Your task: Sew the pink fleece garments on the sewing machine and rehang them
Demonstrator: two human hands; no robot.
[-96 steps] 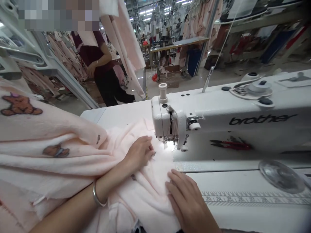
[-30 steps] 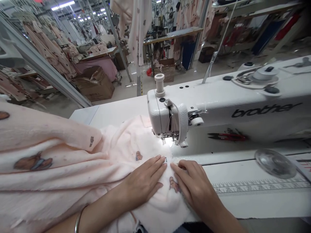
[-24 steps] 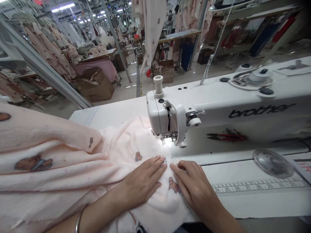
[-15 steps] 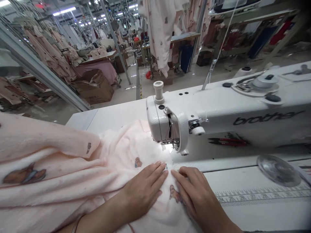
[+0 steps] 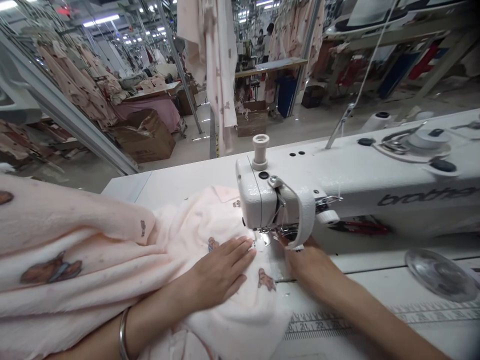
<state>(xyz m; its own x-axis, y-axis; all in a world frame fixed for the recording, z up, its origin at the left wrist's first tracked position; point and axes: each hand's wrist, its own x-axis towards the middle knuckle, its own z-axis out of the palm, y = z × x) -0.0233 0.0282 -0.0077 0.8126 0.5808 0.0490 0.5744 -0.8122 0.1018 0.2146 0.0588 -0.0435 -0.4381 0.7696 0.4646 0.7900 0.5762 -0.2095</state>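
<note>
Pale pink plush fabric (image 5: 176,240) with printed brown bears lies in folds over the left of the white sewing machine bed. My left hand (image 5: 221,272) rests flat on it, fingers stretched toward the needle area. A metal bangle (image 5: 123,332) circles that wrist. My right hand (image 5: 305,260) reaches in beside the needle end of the sewing machine (image 5: 275,200), off the fabric. Its fingertips are hidden behind the machine's white guard, so I cannot see what they touch or hold.
Red-handled snips (image 5: 360,227) lie under the machine arm. A clear round disc (image 5: 438,275) stands at the right, above a printed ruler strip (image 5: 330,322). Pink garments (image 5: 221,65) hang beyond the table, and a cardboard box (image 5: 144,135) sits on the floor.
My right hand has left the fabric and moved up and forward to the needle area. My left hand stays flat on the fabric. The view has shifted slightly, and the hanging garments have moved left.
</note>
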